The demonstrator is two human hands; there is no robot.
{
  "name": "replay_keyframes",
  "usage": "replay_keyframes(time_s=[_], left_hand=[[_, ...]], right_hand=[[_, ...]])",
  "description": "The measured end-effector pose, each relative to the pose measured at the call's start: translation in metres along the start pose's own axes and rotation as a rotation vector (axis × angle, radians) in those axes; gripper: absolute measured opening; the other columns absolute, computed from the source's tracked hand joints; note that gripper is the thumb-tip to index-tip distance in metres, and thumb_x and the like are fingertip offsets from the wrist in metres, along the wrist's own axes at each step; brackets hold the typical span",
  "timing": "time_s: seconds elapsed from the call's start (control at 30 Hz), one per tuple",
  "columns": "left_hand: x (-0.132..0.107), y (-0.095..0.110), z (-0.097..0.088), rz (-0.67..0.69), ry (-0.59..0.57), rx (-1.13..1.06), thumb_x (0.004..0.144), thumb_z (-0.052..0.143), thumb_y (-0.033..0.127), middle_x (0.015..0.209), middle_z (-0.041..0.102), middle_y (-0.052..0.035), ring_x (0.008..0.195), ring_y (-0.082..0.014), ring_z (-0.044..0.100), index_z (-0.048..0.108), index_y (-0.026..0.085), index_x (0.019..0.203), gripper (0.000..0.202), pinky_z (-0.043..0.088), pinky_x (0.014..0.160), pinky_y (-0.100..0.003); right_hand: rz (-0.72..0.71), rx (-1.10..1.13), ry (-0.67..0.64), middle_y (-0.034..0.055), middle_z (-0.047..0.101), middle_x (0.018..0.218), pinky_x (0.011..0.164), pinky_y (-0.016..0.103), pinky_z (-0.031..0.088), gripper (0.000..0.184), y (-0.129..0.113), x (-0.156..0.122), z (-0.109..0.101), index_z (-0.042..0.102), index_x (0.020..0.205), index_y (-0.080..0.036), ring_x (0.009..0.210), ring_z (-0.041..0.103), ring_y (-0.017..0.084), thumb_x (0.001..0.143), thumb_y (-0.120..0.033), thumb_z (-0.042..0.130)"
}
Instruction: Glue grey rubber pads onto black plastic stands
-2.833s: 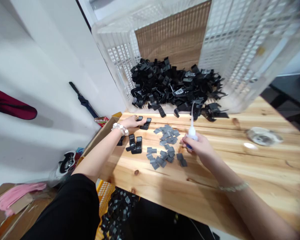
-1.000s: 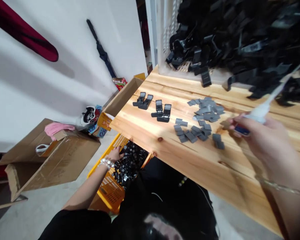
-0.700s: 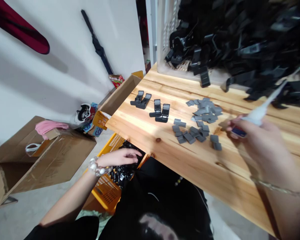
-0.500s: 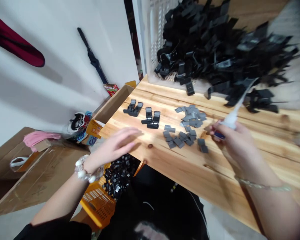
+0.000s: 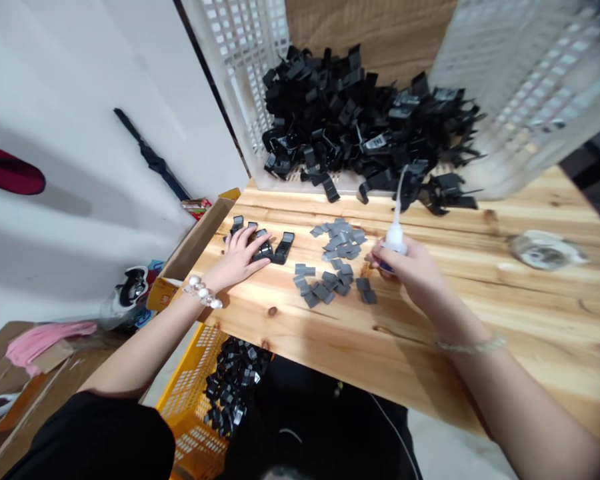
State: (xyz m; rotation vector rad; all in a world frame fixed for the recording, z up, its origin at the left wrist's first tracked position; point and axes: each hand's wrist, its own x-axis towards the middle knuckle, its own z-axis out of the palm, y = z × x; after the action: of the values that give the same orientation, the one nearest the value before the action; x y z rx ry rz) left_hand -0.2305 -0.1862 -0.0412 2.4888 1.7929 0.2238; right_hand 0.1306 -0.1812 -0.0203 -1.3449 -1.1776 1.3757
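My left hand (image 5: 240, 252) lies on the wooden table (image 5: 480, 320) with its fingers stretched over a small group of black plastic clips (image 5: 275, 247) near the table's left edge. My right hand (image 5: 410, 273) is closed round a small white glue bottle (image 5: 395, 235) with a long thin nozzle pointing up. Between the two hands lies a scatter of several small grey pads (image 5: 333, 263). A big heap of black clips (image 5: 360, 127) spills from a tipped white lattice crate (image 5: 510, 87) at the back.
Below the table's front edge stands a yellow basket (image 5: 190, 400) holding several black clips. A roll of clear tape (image 5: 543, 252) lies at the right. Cardboard boxes (image 5: 190, 240) and clutter sit on the floor to the left, by a white wall.
My left hand came up from the yellow basket below the table and landed on the black clips on the tabletop. My right hand kept hold of the glue bottle. The view swung back up.
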Motion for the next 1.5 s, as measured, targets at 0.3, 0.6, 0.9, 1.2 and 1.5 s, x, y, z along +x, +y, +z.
replay_keyframes(time_s=[0.3, 0.6, 0.9, 1.2, 1.5], left_hand=[[0.047, -0.005, -0.002, -0.05, 0.023, 0.015, 0.095, 0.04, 0.052, 0.156, 0.03, -0.0162, 0.145, -0.0376, 0.02, 0.033, 0.025, 0.152, 0.063, 0.012, 0.115, -0.063], [0.051, 0.095, -0.014, 0.259, 0.018, -0.209, 0.09, 0.057, 0.049, 0.143, 0.044, -0.0155, 0.135, -0.0314, 0.039, 0.052, 0.021, 0.133, 0.052, 0.033, 0.113, -0.049], [0.085, 0.121, 0.015, 0.311, -0.016, -0.362, 0.091, 0.053, 0.017, 0.116, 0.064, -0.0146, 0.113, -0.0235, 0.057, 0.061, 0.008, 0.116, 0.028, 0.042, 0.101, -0.034], [0.082, 0.109, 0.016, 0.251, -0.079, -0.509, 0.091, 0.042, 0.013, 0.112, 0.068, -0.0115, 0.108, -0.0201, 0.059, 0.068, 0.01, 0.11, 0.032, 0.043, 0.099, -0.032], [0.072, 0.119, 0.005, 0.074, 0.016, -0.765, 0.087, 0.048, 0.009, 0.1, 0.066, -0.0063, 0.092, -0.0158, 0.061, 0.067, 0.015, 0.103, 0.025, 0.049, 0.089, -0.031]], right_hand=[[0.002, -0.014, -0.013, 0.0011, 0.055, 0.062, 0.044, 0.023, 0.025, 0.014, -0.004, -0.002, 0.001, 0.052, 0.069, -0.019, 0.048, 0.039, 0.007, 0.069, -0.022, 0.066], [-0.042, -0.036, -0.065, -0.0007, 0.055, 0.062, 0.048, 0.024, 0.031, 0.017, 0.007, 0.003, 0.0, 0.054, 0.07, -0.019, 0.051, 0.043, 0.009, 0.071, -0.027, 0.069], [-0.099, -0.069, 0.038, -0.0009, 0.055, 0.063, 0.058, 0.028, 0.036, 0.019, 0.015, -0.005, 0.012, 0.057, 0.071, -0.019, 0.058, 0.049, 0.012, 0.068, -0.023, 0.076], [-0.039, -0.129, 0.076, 0.0008, 0.058, 0.067, 0.057, 0.03, 0.036, 0.015, 0.016, -0.009, 0.012, 0.061, 0.075, -0.022, 0.061, 0.05, 0.014, 0.072, -0.026, 0.075], [-0.015, -0.05, 0.08, -0.0012, 0.059, 0.07, 0.056, 0.026, 0.039, 0.023, 0.008, -0.011, 0.014, 0.062, 0.079, -0.02, 0.062, 0.052, 0.012, 0.067, -0.029, 0.08]])
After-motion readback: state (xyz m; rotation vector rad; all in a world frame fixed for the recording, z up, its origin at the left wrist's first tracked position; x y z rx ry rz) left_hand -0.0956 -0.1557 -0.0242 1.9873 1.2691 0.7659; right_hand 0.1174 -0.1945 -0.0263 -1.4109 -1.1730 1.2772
